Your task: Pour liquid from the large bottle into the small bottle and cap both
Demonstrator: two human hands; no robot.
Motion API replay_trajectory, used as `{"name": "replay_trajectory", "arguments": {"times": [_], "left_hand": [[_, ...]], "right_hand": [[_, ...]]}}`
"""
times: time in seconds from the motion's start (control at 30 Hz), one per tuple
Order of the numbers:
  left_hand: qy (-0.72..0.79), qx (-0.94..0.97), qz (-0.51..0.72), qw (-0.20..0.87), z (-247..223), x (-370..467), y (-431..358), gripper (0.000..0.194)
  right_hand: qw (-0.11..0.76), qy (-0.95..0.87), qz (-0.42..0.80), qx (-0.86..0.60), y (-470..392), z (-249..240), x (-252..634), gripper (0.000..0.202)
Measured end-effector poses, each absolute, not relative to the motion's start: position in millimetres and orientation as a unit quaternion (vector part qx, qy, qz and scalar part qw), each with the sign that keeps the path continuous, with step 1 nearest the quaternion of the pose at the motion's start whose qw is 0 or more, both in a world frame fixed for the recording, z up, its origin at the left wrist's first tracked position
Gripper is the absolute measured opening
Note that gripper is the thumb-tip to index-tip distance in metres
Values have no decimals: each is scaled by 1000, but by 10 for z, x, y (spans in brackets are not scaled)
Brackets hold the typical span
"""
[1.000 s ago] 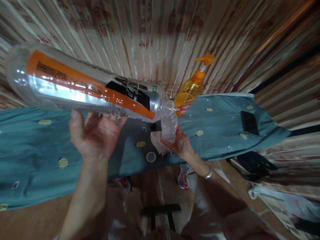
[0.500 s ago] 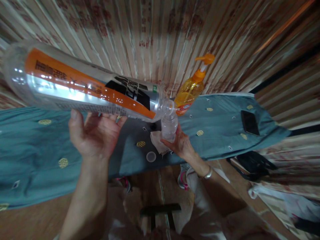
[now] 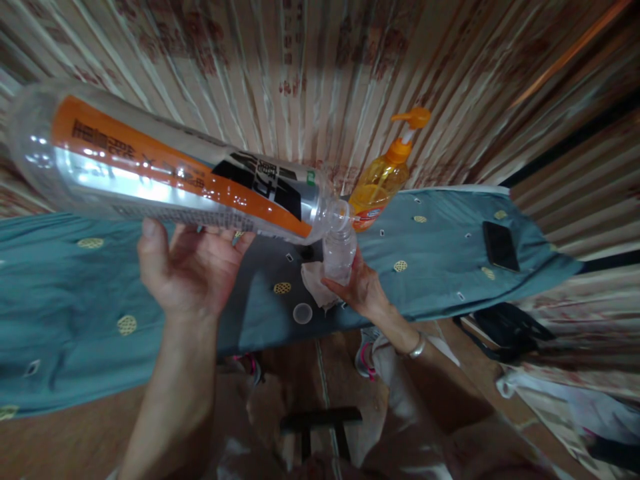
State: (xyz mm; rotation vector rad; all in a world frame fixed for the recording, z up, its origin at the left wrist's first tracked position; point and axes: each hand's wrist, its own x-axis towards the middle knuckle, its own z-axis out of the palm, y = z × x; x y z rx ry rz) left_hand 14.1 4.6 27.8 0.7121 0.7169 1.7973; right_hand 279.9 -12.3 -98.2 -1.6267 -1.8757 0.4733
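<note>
A large clear bottle (image 3: pixel 185 177) with an orange and silver label lies tilted nearly level, its mouth at the right over a small clear bottle (image 3: pixel 340 255). My left hand (image 3: pixel 197 267) supports the large bottle from below, palm up, fingers behind it. My right hand (image 3: pixel 361 283) grips the small bottle, which stands upright under the large bottle's mouth. Beside the small bottle a white tissue (image 3: pixel 315 283) lies on the cloth, with a round clear cap (image 3: pixel 303 313) in front of it. Behind stands a pump bottle (image 3: pixel 377 183) of yellow liquid with an orange pump.
A green cloth with yellow patterns (image 3: pixel 430 253) covers the long table. A black phone (image 3: pixel 501 246) lies at its right end. Pleated curtains (image 3: pixel 310 80) hang behind. Below are a dark stool (image 3: pixel 321 419) and, at right, a black bag (image 3: pixel 505 330).
</note>
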Motion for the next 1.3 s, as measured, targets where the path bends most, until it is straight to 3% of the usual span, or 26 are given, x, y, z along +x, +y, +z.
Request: {"name": "replay_trajectory", "arguments": {"times": [0.73,1.03,1.3], "left_hand": [[295,284,756,511,278,159,55,50],[319,317,707,546,293,65,3,48],[281,296,748,524,247,116,59,50]], "right_hand": [[305,-705,182,-614,-109,-1006,2796,113],[294,-700,192,-622,-128,-930,2775,110],[298,-697,202,-620,-123,-899,2759,110]]}}
